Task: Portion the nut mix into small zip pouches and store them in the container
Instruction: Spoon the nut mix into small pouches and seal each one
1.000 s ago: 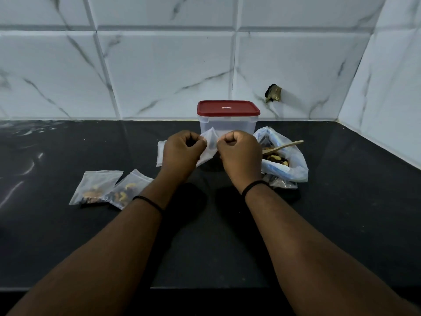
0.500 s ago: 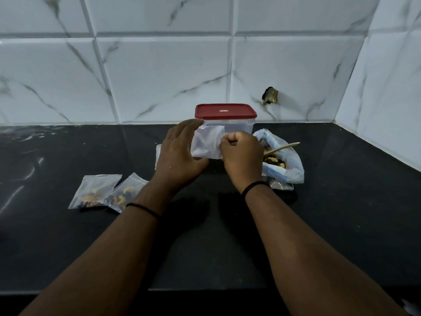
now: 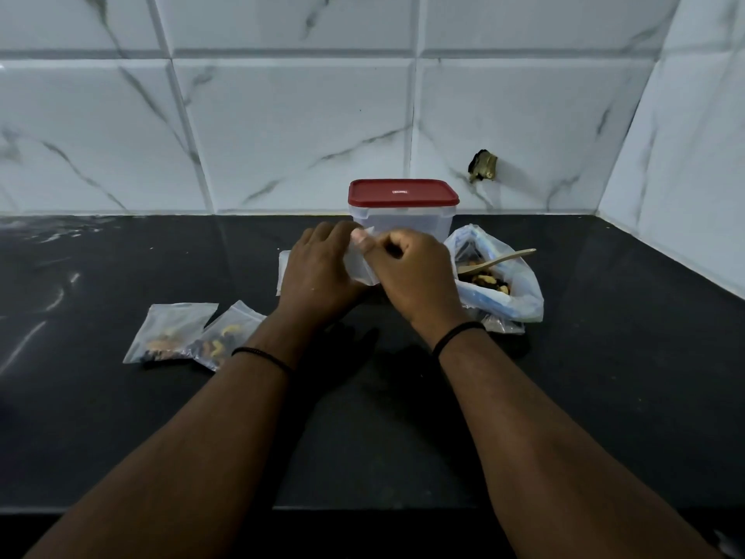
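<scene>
An empty clear zip pouch is held up between both hands in front of the container, a clear tub with a red lid. My right hand pinches the pouch's top edge with curled fingers. My left hand lies against the pouch's left side with fingers extended; its fingertips are partly hidden. The open bag of nut mix sits right of my hands with a wooden spoon resting in it. Two filled pouches lie on the black counter at the left.
A small stack of empty pouches peeks out behind my left hand. The black counter runs to a white marble-tiled wall at the back and right. A broken fixture sticks out of the wall above the nut bag.
My left hand went from a closed pinch to extended fingers on the pouch. My right hand shifted left along the pouch's top edge. The view has tilted slightly downward.
</scene>
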Tool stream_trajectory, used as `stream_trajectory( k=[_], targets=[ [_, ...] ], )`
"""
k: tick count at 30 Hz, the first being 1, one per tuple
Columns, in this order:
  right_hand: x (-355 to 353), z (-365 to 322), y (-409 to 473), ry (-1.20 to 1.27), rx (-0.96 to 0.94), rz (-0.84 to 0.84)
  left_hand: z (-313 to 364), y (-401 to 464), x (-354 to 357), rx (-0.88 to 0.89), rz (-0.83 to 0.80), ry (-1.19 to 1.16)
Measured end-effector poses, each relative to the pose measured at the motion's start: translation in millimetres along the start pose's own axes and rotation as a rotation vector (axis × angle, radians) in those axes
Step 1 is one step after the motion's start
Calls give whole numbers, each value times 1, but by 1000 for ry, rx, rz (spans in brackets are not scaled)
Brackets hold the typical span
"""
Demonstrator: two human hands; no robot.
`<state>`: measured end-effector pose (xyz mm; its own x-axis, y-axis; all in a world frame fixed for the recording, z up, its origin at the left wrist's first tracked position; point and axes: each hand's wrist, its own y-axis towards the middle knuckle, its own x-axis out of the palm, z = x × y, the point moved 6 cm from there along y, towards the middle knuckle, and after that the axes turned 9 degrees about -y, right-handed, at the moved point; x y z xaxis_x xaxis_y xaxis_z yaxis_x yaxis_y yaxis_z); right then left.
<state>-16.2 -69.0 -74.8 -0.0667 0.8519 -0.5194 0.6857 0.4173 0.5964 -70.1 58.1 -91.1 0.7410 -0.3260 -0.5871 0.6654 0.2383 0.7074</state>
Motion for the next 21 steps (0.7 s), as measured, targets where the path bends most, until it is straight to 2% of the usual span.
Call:
stream_trajectory(
  k=[3,7,12,14,17,21],
  targets=[
    [8,6,0,-17,22,-129,1,0,3,17,-12,22],
    [5,11,5,184,40,-114,3,-1,1,25,-23,23],
    [5,3,4,389,-42,-163,4,0,-8,54,42,-7],
    [6,4,4,369,-48,-174,1,0,-12,50,46,-7],
    [7,9,2,153,-90,-186,-2,0,-15,30,25,-19],
    [-1,10,2,14,-141,-112,-2,-2,-15,31,32,6]
  ],
)
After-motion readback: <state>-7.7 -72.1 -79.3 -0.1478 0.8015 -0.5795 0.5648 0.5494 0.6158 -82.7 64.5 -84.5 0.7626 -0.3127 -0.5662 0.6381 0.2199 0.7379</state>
